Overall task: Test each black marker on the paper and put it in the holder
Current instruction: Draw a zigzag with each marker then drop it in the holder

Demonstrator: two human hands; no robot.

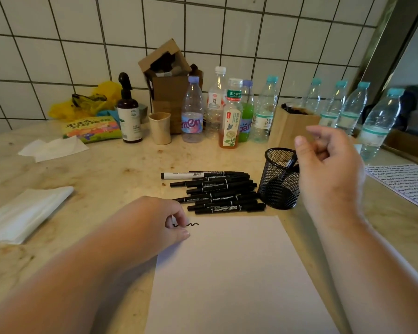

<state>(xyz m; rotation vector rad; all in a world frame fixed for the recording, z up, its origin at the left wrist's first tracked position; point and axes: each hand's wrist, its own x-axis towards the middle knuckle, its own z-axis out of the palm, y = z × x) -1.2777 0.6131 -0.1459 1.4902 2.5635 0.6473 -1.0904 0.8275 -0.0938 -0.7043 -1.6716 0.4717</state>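
Note:
A white sheet of paper (232, 273) lies on the counter in front of me with one black squiggle (192, 224) near its top left corner. My left hand (164, 220) rests on that corner with its fingers curled and holds nothing. Several black markers (217, 191) lie in a pile just beyond the paper. To their right stands a black mesh holder (279, 179) with one marker (290, 163) leaning inside. My right hand (328, 162) hovers above the holder's right rim, fingers loosely curled and empty.
Several plastic bottles (229, 112), a paper cup (160, 127), a spray bottle (129, 112) and cardboard boxes (169, 75) line the tiled wall. Tissues (24, 213) lie at the left. A sheet covered in scribbles (405, 183) lies at the right.

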